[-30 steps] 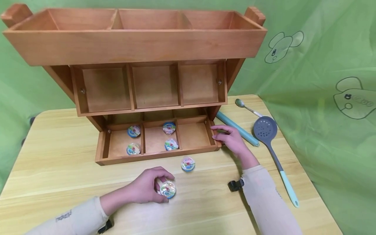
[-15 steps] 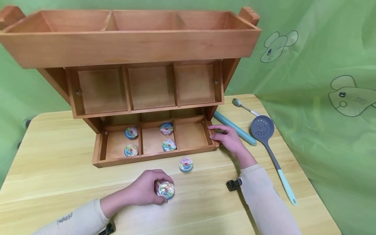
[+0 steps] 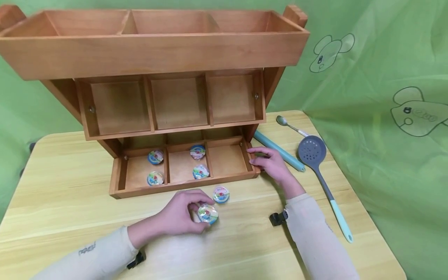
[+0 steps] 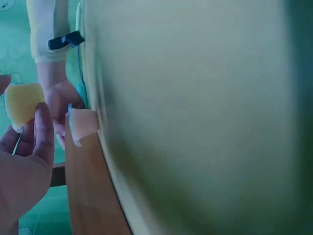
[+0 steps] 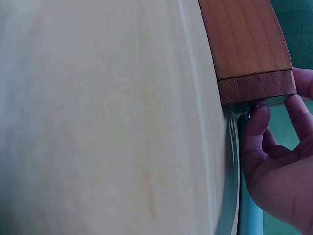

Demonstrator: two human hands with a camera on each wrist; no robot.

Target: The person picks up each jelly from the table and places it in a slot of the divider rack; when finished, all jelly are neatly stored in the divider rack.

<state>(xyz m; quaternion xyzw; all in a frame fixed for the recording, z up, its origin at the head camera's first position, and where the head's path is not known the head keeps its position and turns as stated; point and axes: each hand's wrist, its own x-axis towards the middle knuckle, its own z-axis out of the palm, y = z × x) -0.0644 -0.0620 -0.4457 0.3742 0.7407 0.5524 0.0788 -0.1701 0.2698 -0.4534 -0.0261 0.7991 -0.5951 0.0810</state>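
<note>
My left hand [image 3: 182, 213] pinches a jelly cup [image 3: 208, 214] with a printed foil lid between thumb and fingers. Its yellow body [image 4: 23, 104] shows in the left wrist view, held off the table. Just beyond it, a second jelly cup [image 3: 221, 195], pinkish from the side, stands on the table before the wooden rack [image 3: 182, 188]. At the rack's bottom tray, the left and middle compartments hold two jelly cups each, one of them a blue-rimmed cup [image 3: 155, 157]. My right hand [image 3: 274, 165] grips the tray's right end wall, the thumb [image 5: 257, 120] against the outside.
Right of the rack lie a teal rolled tube [image 3: 280, 151], a metal spoon [image 3: 291, 126] and a dark slotted skimmer [image 3: 312, 151] with a mint handle. Above the bottom tray, the rack's middle tray [image 3: 178, 105] and wide top tray [image 3: 157, 54] overhang. Green cloth [image 3: 367, 77] hangs behind.
My left hand has carried the jelly cup forward and to the right, close to the cup on the table. The right hand stays at the tray's end. The head view has shifted slightly.
</note>
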